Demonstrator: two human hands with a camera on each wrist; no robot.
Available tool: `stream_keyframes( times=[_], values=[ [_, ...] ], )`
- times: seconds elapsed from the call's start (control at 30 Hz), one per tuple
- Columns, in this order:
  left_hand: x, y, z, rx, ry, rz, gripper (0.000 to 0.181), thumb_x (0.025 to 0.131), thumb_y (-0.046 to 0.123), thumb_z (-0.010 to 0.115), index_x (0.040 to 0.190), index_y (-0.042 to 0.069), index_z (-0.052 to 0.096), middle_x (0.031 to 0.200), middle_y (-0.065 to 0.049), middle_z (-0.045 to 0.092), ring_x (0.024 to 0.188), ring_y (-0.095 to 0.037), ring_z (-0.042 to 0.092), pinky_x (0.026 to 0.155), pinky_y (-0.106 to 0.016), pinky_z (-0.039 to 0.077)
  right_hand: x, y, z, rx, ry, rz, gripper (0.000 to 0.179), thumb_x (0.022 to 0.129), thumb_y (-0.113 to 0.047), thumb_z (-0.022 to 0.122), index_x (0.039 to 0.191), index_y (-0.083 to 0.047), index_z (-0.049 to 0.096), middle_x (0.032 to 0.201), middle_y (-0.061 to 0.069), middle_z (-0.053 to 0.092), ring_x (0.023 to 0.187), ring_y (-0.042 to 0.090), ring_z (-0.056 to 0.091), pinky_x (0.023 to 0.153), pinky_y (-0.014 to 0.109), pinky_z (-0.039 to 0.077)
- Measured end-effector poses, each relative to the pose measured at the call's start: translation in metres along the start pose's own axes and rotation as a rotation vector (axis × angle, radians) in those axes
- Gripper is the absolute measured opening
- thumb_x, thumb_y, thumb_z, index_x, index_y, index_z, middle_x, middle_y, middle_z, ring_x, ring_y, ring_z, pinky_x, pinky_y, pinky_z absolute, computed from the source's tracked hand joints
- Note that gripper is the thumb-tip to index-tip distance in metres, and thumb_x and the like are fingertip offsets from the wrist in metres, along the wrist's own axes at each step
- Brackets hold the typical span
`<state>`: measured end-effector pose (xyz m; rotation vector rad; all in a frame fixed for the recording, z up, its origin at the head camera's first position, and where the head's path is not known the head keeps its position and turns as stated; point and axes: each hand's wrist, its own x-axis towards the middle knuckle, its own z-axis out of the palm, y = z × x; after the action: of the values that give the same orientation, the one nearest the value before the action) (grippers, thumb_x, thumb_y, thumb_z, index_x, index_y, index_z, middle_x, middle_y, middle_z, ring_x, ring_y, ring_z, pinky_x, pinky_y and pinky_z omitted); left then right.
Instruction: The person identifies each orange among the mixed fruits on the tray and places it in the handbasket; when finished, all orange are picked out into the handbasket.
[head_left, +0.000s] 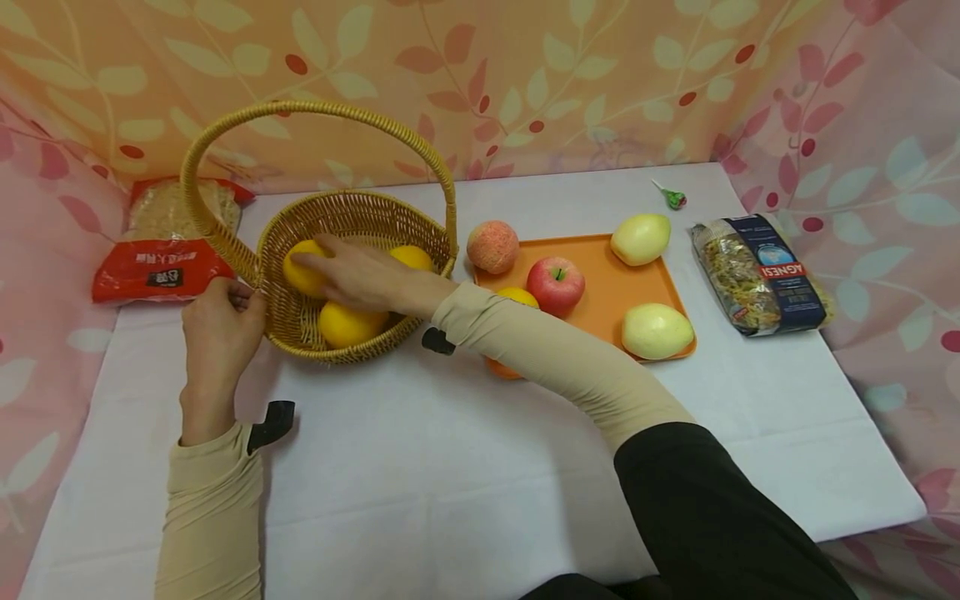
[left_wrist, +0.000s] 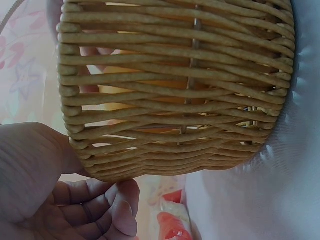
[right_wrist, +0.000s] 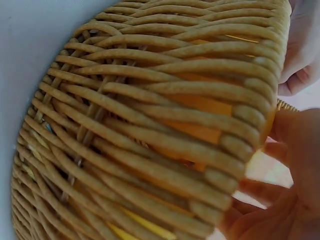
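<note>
A wicker basket (head_left: 348,217) with a tall arched handle stands on the left half of the table. My left hand (head_left: 225,325) holds its left rim near the handle's base; in the left wrist view, the thumb goes behind the rim and the bent fingers lie outside the weave. Reaching inside the basket from the right, my right hand (head_left: 356,271) has its fingers around a yellow fruit (head_left: 302,271) against the far left wall. Two more yellow fruits lie in the basket, one in front (head_left: 351,325) and one behind the hand (head_left: 412,257).
Right of the basket, an orange tray (head_left: 600,292) carries a red apple (head_left: 556,286), a yellow fruit (head_left: 519,296) and two pale green fruits. A pinkish round fruit (head_left: 492,247) sits at its corner. A red food bag (head_left: 165,258), a pasta bag (head_left: 761,275) and a small flower-like item (head_left: 672,198) lie around.
</note>
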<state>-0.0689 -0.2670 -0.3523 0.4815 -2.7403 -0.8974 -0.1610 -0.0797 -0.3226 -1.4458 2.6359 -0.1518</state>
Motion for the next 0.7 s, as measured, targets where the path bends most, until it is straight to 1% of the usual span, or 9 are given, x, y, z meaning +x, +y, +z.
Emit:
stream_keyframes(
  times=[0.1,0.33,0.57,0.7],
  values=[
    [0.0001,-0.0003,0.0003,0.003,0.003,-0.002,0.033,0.095,0.02,0.049,0.106,-0.009,0.06,0.095,-0.028,0.064,0.077,-0.033,0.058,0.048,-0.01,0.034,0.0,-0.0009,0.0002,-0.02,-0.046,-0.013,0.054,0.104,-0.037,0.04,0.154,-0.023,0.028,0.159,0.018,0.028,0.142,0.026,0.041,0.121,0.038,0.026],
    [0.0003,-0.0019,0.0012,-0.002,-0.003,-0.002,0.035,0.095,0.02,0.05,0.108,-0.01,0.061,0.096,-0.028,0.064,0.077,-0.033,0.058,0.047,-0.008,0.032,-0.0013,-0.0038,-0.0013,-0.015,-0.08,-0.01,0.055,0.104,-0.04,0.038,0.155,-0.024,0.027,0.161,0.017,0.024,0.144,0.028,0.038,0.121,0.04,0.027],
    [0.0001,-0.0021,0.0014,0.002,0.001,0.0,0.034,0.094,0.019,0.05,0.107,-0.01,0.061,0.096,-0.029,0.064,0.077,-0.034,0.059,0.047,-0.008,0.031,-0.0025,-0.0049,-0.0016,-0.031,-0.097,0.002,0.056,0.104,-0.04,0.037,0.156,-0.025,0.023,0.162,0.017,0.02,0.145,0.027,0.036,0.122,0.04,0.023],
    [0.0,-0.0013,0.0006,0.001,-0.003,0.002,0.033,0.094,0.019,0.05,0.107,-0.01,0.061,0.096,-0.029,0.064,0.075,-0.034,0.058,0.046,-0.009,0.033,-0.0025,-0.0046,-0.001,-0.035,-0.104,0.004,0.057,0.104,-0.041,0.037,0.156,-0.025,0.021,0.163,0.016,0.019,0.146,0.028,0.035,0.123,0.04,0.023]
  ],
)
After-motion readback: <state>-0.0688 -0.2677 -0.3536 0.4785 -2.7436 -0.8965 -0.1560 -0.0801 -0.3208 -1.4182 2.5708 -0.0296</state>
